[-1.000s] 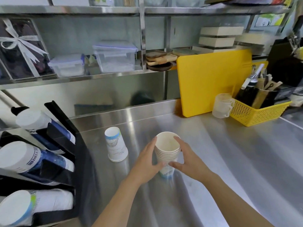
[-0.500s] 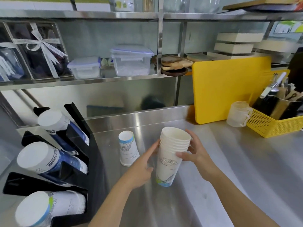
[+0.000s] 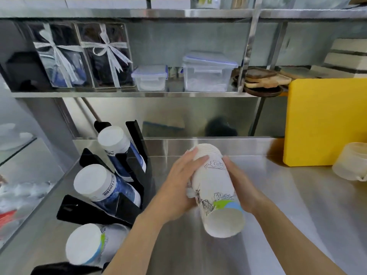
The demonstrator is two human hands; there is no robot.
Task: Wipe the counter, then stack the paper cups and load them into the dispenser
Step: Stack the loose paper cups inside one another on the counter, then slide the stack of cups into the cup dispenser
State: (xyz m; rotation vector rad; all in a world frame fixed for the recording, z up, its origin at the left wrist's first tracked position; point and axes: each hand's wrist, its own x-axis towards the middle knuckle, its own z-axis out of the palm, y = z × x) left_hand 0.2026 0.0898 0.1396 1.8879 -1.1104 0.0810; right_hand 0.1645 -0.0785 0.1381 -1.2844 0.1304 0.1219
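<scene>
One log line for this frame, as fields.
phase: loading | cup stack: tilted, base toward camera | left hand, right hand: gripping stack | dispenser: left

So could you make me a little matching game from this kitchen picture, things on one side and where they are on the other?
Things:
1. stack of paper cups
2. yellow cutting board
3. clear lidded containers
4. cup dispenser

Places:
A. on the shelf above the counter
B. leaning upright at the back right of the counter
C. held tilted between the left hand and right hand
D. at the counter's left, holding rows of cups

Pairs: 1-C, 2-B, 3-A, 4-D
</scene>
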